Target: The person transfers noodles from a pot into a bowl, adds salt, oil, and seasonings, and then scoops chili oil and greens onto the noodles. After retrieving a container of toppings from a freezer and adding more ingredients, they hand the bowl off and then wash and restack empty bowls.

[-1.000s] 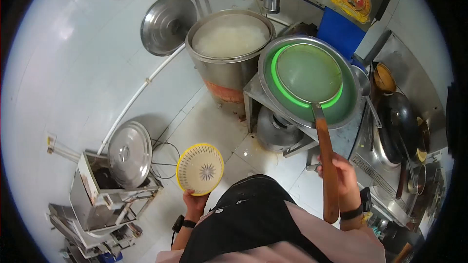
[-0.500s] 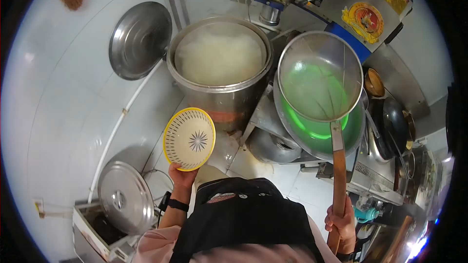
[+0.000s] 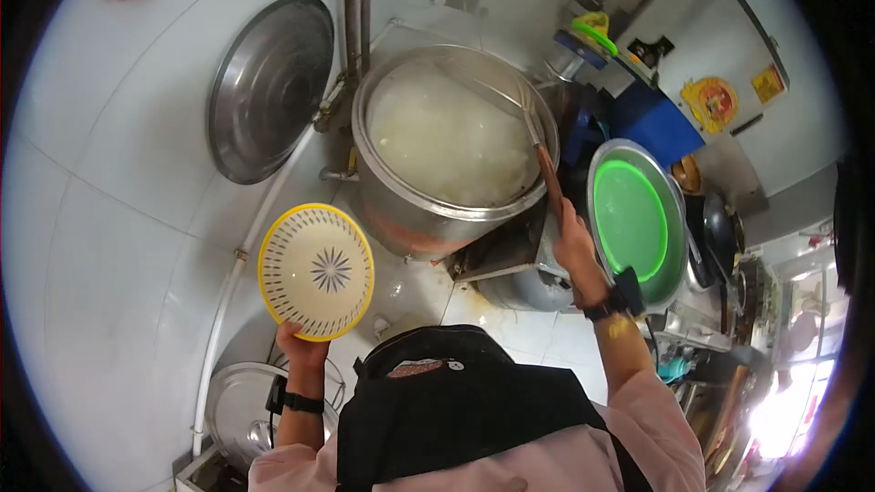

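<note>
My left hand (image 3: 296, 344) is closed on the near rim of a yellow-edged bowl (image 3: 305, 296), whose cream inside carries dark dashes and a star pattern. It tilts towards me, with nothing in it. In my right hand (image 3: 576, 251) is the wooden handle of a long-handled strainer (image 3: 550, 178). The strainer's head dips into a tall steel pot (image 3: 410, 223) of cloudy, steaming liquid (image 3: 447, 141), so its mesh is mostly hidden. Beside my right forearm, a green basin (image 3: 629, 223) sits inside a metal basin (image 3: 673, 287).
A large metal lid (image 3: 273, 91) leans on the tiled wall left of the pot; another lid (image 3: 228, 410) is at lower left. A white pipe (image 3: 228, 296) runs along the wall. Blue-and-steel equipment (image 3: 656, 118) stands at back right, with woks (image 3: 720, 228) farther right.
The strainer has moved left from above the basins into the pot, and my right arm has reached forward with it. The bowl, still in my left hand, has shifted slightly left in view.
</note>
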`<state>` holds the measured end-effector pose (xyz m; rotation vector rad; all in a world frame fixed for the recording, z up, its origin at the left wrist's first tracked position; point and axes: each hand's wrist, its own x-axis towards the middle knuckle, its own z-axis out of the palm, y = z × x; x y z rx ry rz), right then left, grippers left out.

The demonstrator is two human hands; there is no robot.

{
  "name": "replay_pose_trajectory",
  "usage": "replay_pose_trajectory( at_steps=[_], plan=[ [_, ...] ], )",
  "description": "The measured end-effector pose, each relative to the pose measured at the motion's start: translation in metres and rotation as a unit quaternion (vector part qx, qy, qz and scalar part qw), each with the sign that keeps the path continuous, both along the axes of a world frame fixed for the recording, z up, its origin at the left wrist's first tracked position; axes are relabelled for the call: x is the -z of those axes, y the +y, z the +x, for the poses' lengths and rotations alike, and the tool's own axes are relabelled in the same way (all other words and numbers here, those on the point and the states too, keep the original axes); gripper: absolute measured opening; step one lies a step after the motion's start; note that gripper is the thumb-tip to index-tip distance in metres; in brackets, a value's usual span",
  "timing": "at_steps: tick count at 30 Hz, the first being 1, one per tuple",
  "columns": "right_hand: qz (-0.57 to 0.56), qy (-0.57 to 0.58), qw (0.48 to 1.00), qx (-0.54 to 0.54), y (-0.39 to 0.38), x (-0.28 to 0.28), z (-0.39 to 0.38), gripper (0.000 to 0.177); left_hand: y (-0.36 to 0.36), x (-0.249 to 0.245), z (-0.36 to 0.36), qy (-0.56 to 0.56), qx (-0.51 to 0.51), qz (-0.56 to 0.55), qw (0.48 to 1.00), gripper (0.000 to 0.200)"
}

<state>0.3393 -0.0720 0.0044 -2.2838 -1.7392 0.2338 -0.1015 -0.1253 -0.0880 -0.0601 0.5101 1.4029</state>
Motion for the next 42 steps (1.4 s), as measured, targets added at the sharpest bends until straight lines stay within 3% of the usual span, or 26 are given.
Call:
replay_pose_trajectory(
  at_steps=[2,3,5,8,16,18,21,24,31,34,37,40,42],
  plan=[
    [-0.122,-0.032,0.990,0.059,0.042,-0.008,-0.027,0.066,-0.007,0.004,-0.008,-0.012,-0.027,-0.017,0.999,0.064],
    [-0.124,-0.036,0.990,0.055,0.060,0.003,-0.024,0.066,-0.011,0.007,-0.012,-0.028,-0.036,-0.019,0.999,0.064],
    [-0.132,-0.033,0.990,-0.046,0.090,0.040,-0.015,0.064,-0.024,0.017,-0.019,-0.040,-0.057,-0.028,0.997,0.065],
    [-0.184,-0.024,0.979,-0.089,0.117,0.044,-0.042,0.059,-0.041,0.017,-0.020,-0.036,-0.080,-0.047,0.995,0.065],
    [-0.195,-0.106,0.955,-0.194,0.047,-0.003,-0.057,0.074,-0.061,0.009,-0.010,-0.013,-0.085,-0.020,0.996,0.066],
    [-0.250,-0.114,0.943,-0.185,0.027,-0.018,-0.048,0.075,-0.055,0.001,0.003,-0.020,-0.097,0.006,0.995,0.066],
    [-0.207,-0.064,0.947,-0.235,0.002,-0.015,-0.004,0.072,-0.051,-0.003,0.020,-0.038,-0.085,0.033,0.995,0.065],
    [-0.212,0.031,0.951,-0.221,-0.034,-0.062,0.028,0.066,-0.054,-0.004,0.038,-0.030,-0.061,0.058,0.996,0.065],
    [-0.089,0.020,0.976,-0.200,-0.055,-0.117,0.066,0.061,-0.072,-0.003,0.056,-0.017,-0.077,0.061,0.995,0.062],
    [-0.087,-0.029,0.986,-0.139,-0.018,-0.097,0.060,0.059,-0.080,-0.005,0.055,-0.027,-0.092,0.061,0.994,0.061],
    [-0.038,-0.065,0.988,-0.131,0.036,-0.043,0.065,0.057,-0.086,-0.007,0.052,-0.029,-0.103,0.073,0.992,0.061],
    [-0.086,-0.087,0.984,-0.127,0.075,-0.019,0.051,0.048,-0.096,-0.014,0.046,-0.021,-0.136,0.058,0.989,0.061],
    [-0.185,-0.048,0.979,-0.065,0.088,-0.010,0.042,0.040,-0.107,-0.012,0.039,0.015,-0.166,0.056,0.984,0.061]
  ],
)
